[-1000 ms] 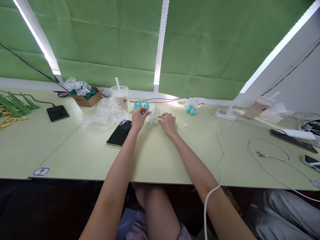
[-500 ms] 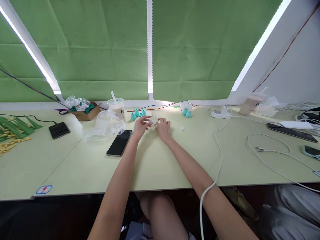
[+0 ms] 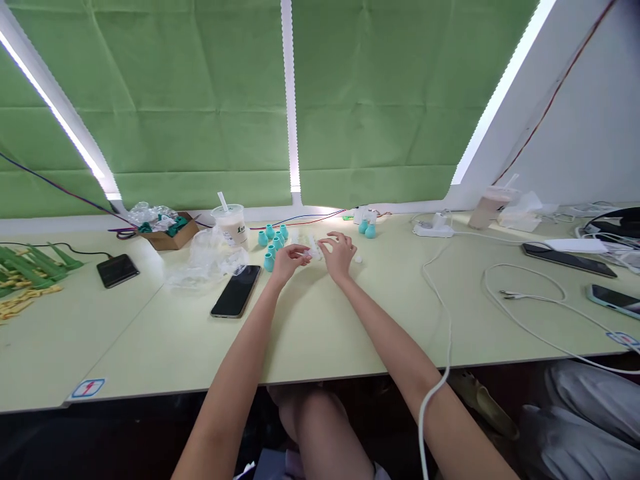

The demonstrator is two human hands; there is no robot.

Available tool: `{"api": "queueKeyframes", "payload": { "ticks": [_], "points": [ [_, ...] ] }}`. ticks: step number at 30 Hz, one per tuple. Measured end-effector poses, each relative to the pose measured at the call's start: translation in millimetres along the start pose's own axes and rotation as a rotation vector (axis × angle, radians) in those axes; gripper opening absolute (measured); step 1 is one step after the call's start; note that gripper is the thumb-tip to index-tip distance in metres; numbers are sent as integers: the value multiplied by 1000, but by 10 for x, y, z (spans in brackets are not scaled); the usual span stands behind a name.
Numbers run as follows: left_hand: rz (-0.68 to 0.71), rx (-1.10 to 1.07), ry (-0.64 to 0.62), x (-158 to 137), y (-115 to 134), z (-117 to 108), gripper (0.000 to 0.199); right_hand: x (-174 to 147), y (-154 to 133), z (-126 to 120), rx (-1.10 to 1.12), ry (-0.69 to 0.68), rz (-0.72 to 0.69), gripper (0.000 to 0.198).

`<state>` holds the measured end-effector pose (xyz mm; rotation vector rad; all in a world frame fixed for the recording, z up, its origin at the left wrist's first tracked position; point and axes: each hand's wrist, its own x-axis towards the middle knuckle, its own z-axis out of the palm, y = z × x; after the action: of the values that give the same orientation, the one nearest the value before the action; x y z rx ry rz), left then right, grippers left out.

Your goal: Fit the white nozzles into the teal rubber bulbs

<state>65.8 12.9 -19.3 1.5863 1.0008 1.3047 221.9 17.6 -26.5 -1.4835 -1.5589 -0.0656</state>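
Observation:
My left hand (image 3: 289, 263) reaches over the table with thumb and fingertips pinched on a small whitish, see-through piece (image 3: 307, 253), too small to name. Just to the right is my right hand (image 3: 340, 257), its fingers bent and apart, with the thumb close to small white translucent pieces (image 3: 315, 248). Whether it touches them I cannot tell. Several teal bulb-shaped pieces with narrow necks (image 3: 269, 261) stand beside my left hand. A small white piece (image 3: 359, 259) lies by my right hand.
A dark phone (image 3: 236, 291), a crumpled plastic bag (image 3: 207, 259) and a drink cup (image 3: 231, 225) lie to the left, with a cardboard box (image 3: 175, 237) behind. Two teal pieces (image 3: 370, 231) stand at the back. A white cable (image 3: 445, 300) crosses over my right forearm.
My hands have drawn slightly apart, and my left hand has turned and come nearer, uncovering more teal pieces. The whole view has shifted a little.

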Motion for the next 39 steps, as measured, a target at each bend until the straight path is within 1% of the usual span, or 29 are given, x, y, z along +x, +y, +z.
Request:
{"api": "queueKeyframes", "payload": {
  "ticks": [1, 2, 3, 5, 7, 9, 12, 16, 19, 24, 29, 33, 39],
  "points": [
    [2, 12, -5, -16, -21, 65, 36, 4, 32, -88, 41, 26, 29, 22],
    [5, 29, -9, -35, -43, 135, 34, -6, 73, -176, 74, 32, 17, 23],
    [9, 44, -15, -57, -68, 206, 32, -31, 123, -263, 98, 25, -24, 22],
    [19, 64, -43, -102, -118, 333, 28, -115, 234, -420, 110, -17, -133, 20],
    [18, 70, -89, -137, -164, 421, 25, -209, 336, -533, 91, -70, -197, 19],
    [1, 77, -130, -156, -202, 461, 25, -268, 406, -590, 73, -138, -240, 18],
    [-37, 70, -149, -158, -238, 453, 29, -269, 446, -579, 59, -202, -276, 16],
    [-91, -15, -162, -138, -260, 419, 34, -239, 455, -508, 43, -242, -319, 14],
    [-113, -37, -170, -130, -269, 426, 36, -250, 467, -485, 40, -256, -338, 14],
    [-108, -47, -170, -145, -260, 449, 35, -267, 469, -484, 22, -284, -329, 17],
    [-152, -201, -226, -159, -204, 429, 38, -259, 461, -495, 17, -304, -332, 18],
    [-222, -309, -208, -157, -156, 420, 39, -257, 457, -504, 40, -317, -333, 19],
    [-241, -292, -185, -167, -133, 425, 42, -269, 431, -495, 84, -332, -285, 17]
  ]
}}
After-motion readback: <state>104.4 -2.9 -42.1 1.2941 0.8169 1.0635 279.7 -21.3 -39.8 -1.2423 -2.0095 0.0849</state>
